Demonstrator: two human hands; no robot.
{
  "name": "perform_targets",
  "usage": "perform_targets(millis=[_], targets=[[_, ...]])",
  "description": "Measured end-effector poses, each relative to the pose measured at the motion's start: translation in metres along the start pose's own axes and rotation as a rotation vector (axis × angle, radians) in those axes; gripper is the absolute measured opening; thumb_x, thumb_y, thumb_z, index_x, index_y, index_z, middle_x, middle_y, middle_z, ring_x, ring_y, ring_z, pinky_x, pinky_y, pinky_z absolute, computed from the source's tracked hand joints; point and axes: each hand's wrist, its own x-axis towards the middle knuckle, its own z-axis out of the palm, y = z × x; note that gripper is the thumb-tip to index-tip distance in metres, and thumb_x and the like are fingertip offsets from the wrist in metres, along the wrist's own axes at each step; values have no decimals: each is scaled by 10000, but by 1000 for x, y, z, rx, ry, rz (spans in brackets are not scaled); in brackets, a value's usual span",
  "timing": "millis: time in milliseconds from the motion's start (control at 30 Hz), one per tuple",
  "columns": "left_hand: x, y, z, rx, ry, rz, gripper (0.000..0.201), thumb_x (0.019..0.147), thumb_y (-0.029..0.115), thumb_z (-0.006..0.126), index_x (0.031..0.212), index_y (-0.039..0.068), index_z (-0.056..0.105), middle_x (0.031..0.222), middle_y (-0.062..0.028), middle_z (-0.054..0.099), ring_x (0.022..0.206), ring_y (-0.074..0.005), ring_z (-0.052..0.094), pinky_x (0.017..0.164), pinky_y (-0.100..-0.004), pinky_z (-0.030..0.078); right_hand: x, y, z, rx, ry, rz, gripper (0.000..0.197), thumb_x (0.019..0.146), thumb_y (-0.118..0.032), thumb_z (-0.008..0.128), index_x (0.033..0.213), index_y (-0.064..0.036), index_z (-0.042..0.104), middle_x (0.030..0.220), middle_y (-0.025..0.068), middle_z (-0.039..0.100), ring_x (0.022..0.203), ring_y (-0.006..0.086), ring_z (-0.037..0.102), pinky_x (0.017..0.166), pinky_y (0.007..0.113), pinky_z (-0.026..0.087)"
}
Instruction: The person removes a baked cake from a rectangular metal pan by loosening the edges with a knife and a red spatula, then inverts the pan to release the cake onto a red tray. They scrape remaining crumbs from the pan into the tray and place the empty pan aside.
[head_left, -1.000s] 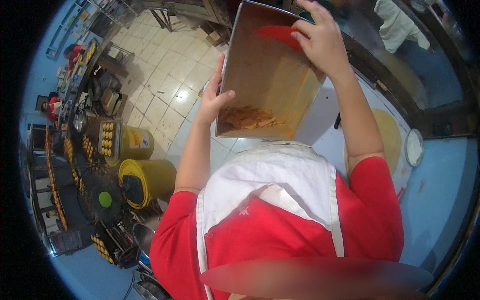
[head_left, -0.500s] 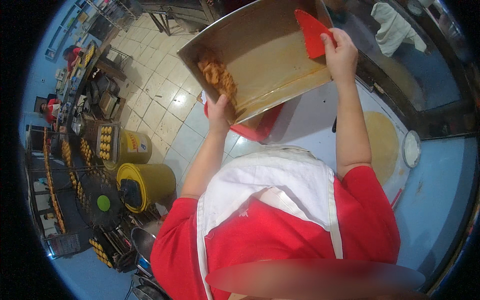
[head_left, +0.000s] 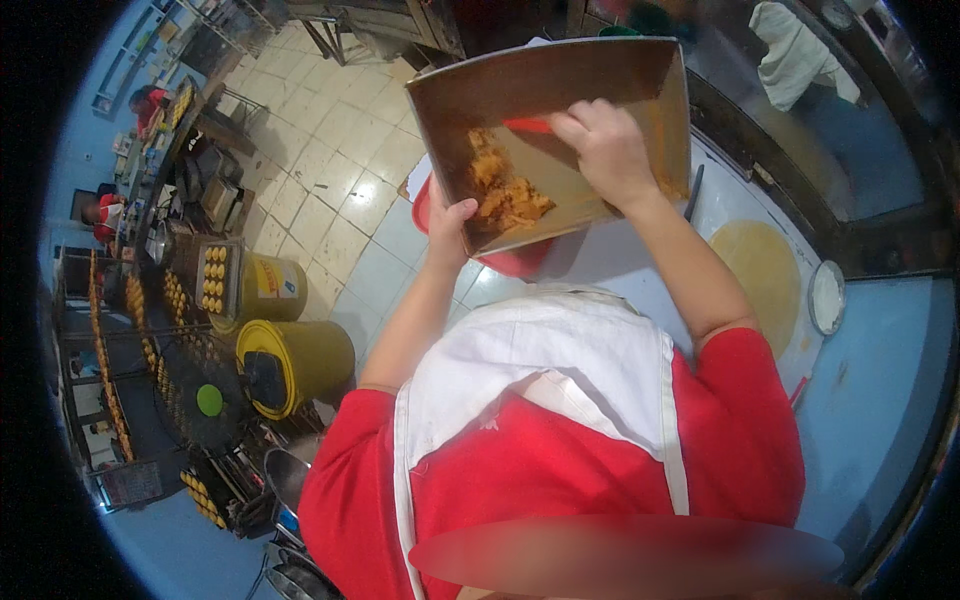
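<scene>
A deep rectangular metal pan (head_left: 650,95) is tilted up in front of me. My left hand (head_left: 450,225) grips its near left corner, thumb over the rim. Inside, toward the left, lies a lumpy orange-brown paste (head_left: 505,190). My right hand (head_left: 610,150) reaches into the pan, closed around a red scraper (head_left: 528,125); much of the scraper is hidden by the fingers. Under the pan, part of a red tub (head_left: 520,262) shows.
A flat yellowish dough sheet (head_left: 757,280) lies on the white table (head_left: 620,265) at right, beside a white bowl (head_left: 826,298). Two yellow bins (head_left: 320,360) stand on the left, near trays of small pastries (head_left: 214,280). Two people in red are far left.
The scraper in my right hand has moved left and down into the pan, toward the paste. The pan has shifted right and slightly down and turned, and the paste now sits farther from its left wall.
</scene>
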Motion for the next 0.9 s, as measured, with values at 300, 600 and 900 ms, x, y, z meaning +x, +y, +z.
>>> perform_targets(millis=[300, 600, 900], targets=[[-21, -10, 10, -22, -71, -228, 924, 804, 109, 628, 1663, 22, 301, 1552, -162, 522, 1411, -281, 536, 1209, -424, 413, 20, 4, 39, 159, 4, 133, 383, 908, -35, 625, 1247, -175, 736, 1023, 126, 769, 953, 347, 734, 811, 476, 595], [-22, -8, 2, -73, -63, -244, 840, 854, 140, 616, 1638, 21, 338, 1514, -167, 556, 1377, -283, 577, 1163, -433, 479, -7, -35, 20, 429, -683, -8, 290, 925, -161, 642, 1191, -222, 740, 1003, 187, 778, 934, 402, 749, 793, 551, 582], [-24, 2, 4, -44, -115, -229, 889, 822, 130, 617, 1653, 25, 318, 1515, -167, 557, 1382, -287, 576, 1161, -426, 483, 4, -24, 16, 404, -478, 103, 257, 948, -171, 643, 1180, -217, 744, 988, 157, 775, 947, 388, 751, 801, 529, 595]])
